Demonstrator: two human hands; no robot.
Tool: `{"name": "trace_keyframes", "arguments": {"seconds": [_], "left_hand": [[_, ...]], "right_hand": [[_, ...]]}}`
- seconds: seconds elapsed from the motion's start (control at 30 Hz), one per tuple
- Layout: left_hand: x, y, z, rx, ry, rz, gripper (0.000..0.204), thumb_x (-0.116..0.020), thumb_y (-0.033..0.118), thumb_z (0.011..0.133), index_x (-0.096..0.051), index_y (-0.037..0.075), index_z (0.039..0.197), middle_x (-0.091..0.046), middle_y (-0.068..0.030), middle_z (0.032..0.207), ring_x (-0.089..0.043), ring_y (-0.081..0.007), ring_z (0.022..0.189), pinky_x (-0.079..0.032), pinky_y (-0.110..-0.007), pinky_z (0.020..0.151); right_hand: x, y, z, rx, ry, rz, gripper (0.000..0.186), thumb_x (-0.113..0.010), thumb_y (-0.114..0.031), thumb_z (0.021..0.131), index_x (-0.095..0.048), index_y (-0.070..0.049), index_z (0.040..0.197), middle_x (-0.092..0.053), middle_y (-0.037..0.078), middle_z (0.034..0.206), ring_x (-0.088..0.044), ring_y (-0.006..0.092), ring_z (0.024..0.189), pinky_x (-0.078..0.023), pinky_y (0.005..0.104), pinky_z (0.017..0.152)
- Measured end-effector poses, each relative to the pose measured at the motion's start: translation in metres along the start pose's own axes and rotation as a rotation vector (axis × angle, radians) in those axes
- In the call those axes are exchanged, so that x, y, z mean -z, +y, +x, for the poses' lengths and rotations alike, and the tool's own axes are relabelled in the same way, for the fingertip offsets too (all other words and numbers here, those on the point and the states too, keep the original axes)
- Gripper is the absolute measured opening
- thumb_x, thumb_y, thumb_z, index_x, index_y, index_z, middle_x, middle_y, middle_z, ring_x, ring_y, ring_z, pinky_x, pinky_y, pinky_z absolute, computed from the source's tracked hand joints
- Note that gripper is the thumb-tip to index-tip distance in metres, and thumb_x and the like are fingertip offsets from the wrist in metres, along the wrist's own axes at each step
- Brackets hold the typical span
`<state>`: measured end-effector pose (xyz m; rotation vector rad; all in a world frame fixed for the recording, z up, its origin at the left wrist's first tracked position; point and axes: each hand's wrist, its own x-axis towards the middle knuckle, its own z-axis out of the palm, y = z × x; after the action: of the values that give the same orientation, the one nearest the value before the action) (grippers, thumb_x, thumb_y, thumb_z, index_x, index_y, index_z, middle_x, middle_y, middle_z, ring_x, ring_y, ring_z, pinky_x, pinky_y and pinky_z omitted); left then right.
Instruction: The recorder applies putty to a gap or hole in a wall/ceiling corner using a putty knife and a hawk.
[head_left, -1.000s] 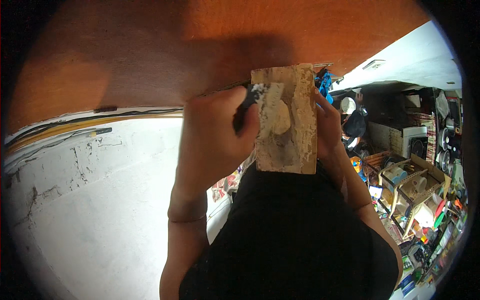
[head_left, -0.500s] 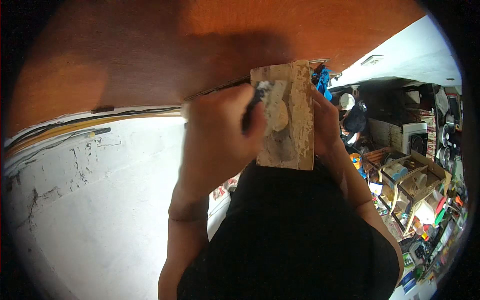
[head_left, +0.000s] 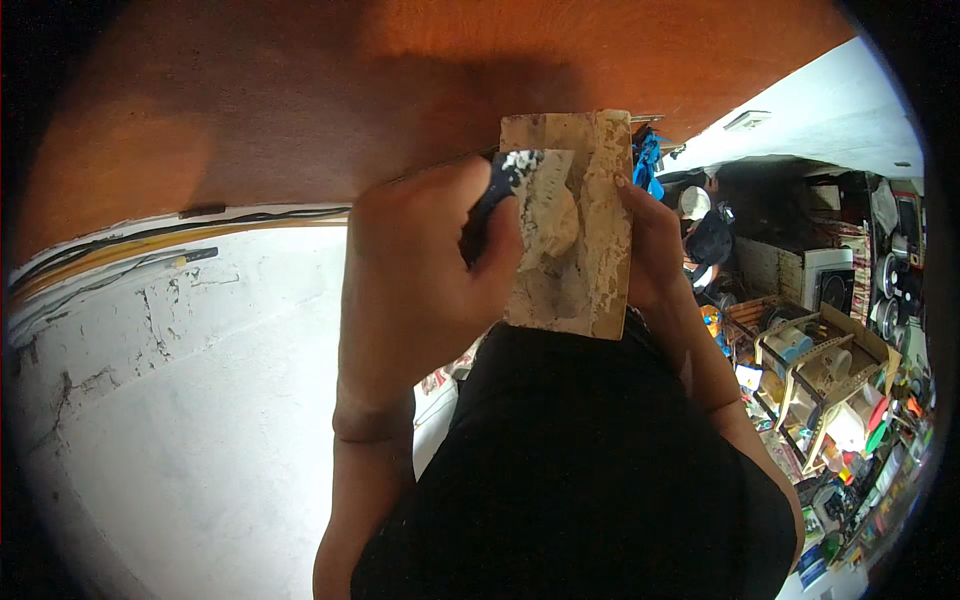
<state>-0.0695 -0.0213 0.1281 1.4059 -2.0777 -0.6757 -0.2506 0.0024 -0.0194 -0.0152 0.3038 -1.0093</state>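
Paste on the board [head_left: 572,312] and on the scraper [head_left: 520,172]: the work looks part-way, with some picked up and a lump left.

The board is held up in front of the black shirt [head_left: 580,450], and rough, crusty paste runs down its right edge. The left hand [head_left: 430,265] is closed tight on the scraper, just past the board's left edge; the dark part shows between the thumb and the curled fingers. The right hand [head_left: 653,240] grips the board at its right edge; one fingertip shows there, and the other fingers are mostly hidden. The scraper's blade reaches over the board near its far left corner, with white bits on it. The lump of paste [head_left: 555,230] sits near the board's middle, just beside the left thumb.
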Motion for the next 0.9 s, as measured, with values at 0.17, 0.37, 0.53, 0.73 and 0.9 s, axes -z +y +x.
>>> {"name": "trace_keyframes", "arguments": {"seconds": [0.17, 0.37, 0.53, 0.73, 0.9], "left_hand": [[-0.010, -0.008, -0.002, -0.149, -0.100, 0.151, 0.019, -0.061, 0.004, 0.080, -0.049, -0.001, 0.066, -0.053, -0.0161, 0.057, -0.056, -0.0264, 0.048, -0.041, -0.036, 0.046], [-0.013, -0.011, 0.001, -0.076, -0.119, 0.091, 0.018, -0.060, 0.005, 0.079, -0.049, -0.002, 0.067, -0.054, -0.0182, 0.059, -0.056, -0.0347, 0.052, -0.043, -0.039, 0.049], [-0.002, -0.008, -0.004, -0.060, -0.020, 0.008, 0.017, -0.060, 0.006, 0.079, -0.050, -0.001, 0.067, -0.054, -0.0193, 0.060, -0.057, -0.0350, 0.054, -0.042, -0.041, 0.050], [0.013, -0.003, -0.003, 0.091, -0.033, -0.028, 0.015, -0.063, 0.005, 0.080, -0.056, -0.005, 0.073, -0.058, -0.0193, 0.062, -0.058, -0.0262, 0.051, -0.043, -0.035, 0.050], [0.003, -0.020, -0.002, -0.086, -0.109, 0.063, 0.016, -0.063, 0.005, 0.081, -0.054, -0.004, 0.071, -0.057, -0.0169, 0.060, -0.057, -0.0252, 0.049, -0.041, -0.035, 0.049]], "right_hand": [[0.009, 0.002, 0.008, -0.053, -0.066, 0.151, 0.055, -0.047, -0.034, 0.093, -0.037, 0.001, 0.134, -0.054, 0.022, 0.124, -0.057, 0.0332, 0.111, -0.048, 0.0499, 0.094], [-0.003, 0.004, 0.003, -0.012, -0.044, 0.085, 0.052, -0.046, -0.031, 0.094, -0.038, 0.000, 0.134, -0.054, 0.021, 0.125, -0.057, 0.0341, 0.112, -0.047, 0.0506, 0.095], [0.003, 0.001, -0.001, -0.034, -0.062, 0.101, 0.052, -0.045, -0.029, 0.094, -0.036, -0.001, 0.136, -0.053, 0.021, 0.126, -0.055, 0.0348, 0.113, -0.045, 0.0517, 0.097], [0.003, 0.001, 0.004, -0.010, -0.038, 0.068, 0.055, -0.047, -0.029, 0.093, -0.034, -0.002, 0.138, -0.050, 0.020, 0.130, -0.052, 0.0350, 0.117, -0.043, 0.0518, 0.099], [-0.004, 0.004, 0.007, -0.026, -0.018, 0.019, 0.056, -0.049, -0.029, 0.092, -0.032, -0.002, 0.139, -0.049, 0.019, 0.132, -0.051, 0.0349, 0.118, -0.042, 0.0505, 0.101]]}}
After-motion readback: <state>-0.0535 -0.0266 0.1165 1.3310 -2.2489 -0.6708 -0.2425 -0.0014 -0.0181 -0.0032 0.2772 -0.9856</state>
